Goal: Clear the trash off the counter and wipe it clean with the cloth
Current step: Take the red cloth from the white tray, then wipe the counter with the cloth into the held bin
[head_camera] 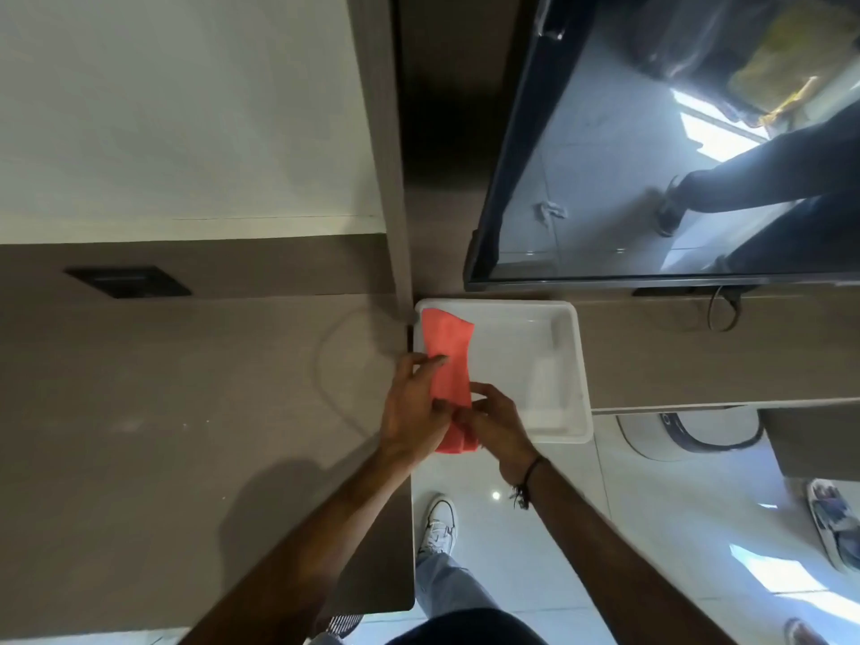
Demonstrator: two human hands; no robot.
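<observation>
A coral-red cloth [447,356] is held between both hands at the right edge of the brown counter [186,435]. My left hand [412,407] grips its left side, thumb and fingers pinching the fabric. My right hand [498,425] pinches the lower right part, where the cloth is folded over. The cloth's upper end hangs over the left corner of a white plastic tray [570,365]. No trash shows on the counter; a faint curved streak marks its surface.
The white tray sits on a lower brown shelf under a large dark screen [651,155]. A black socket plate [128,281] is set in the counter's back. Below lies glossy white floor with my shoe [440,528] and another person's shoe [833,519].
</observation>
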